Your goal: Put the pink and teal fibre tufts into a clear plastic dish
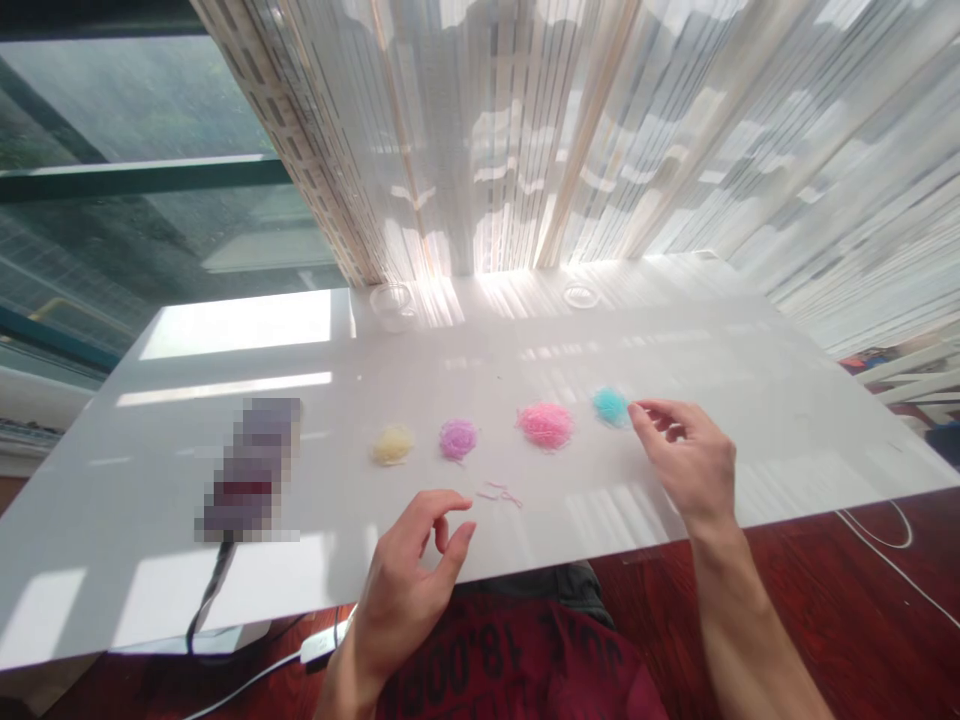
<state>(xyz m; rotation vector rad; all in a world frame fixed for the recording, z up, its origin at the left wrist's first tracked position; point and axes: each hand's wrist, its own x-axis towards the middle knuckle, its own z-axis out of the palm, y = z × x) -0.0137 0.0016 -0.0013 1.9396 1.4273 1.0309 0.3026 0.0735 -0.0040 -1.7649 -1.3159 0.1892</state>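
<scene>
4 fluffy tufts in a row on a glossy white surface, both hands hovering near them.

The right hand, fingers loosely curled and holding nothing, reaches its fingertips just beside the blue tuft; pink tuft, purple tuft and yellow tuft follow leftward. The left hand is half-open and empty, near loose pink strands. 2 clear cups stand by the sheer striped curtain; a cable trails off the front edge.

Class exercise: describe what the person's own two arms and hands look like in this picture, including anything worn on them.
Both the left hand and the right hand are bare: no gloves, rings, watch or bracelets show. Both forearms are uncovered, with no sleeves reaching into view. Below them is a dark red garment with dark printed lettering.
</scene>
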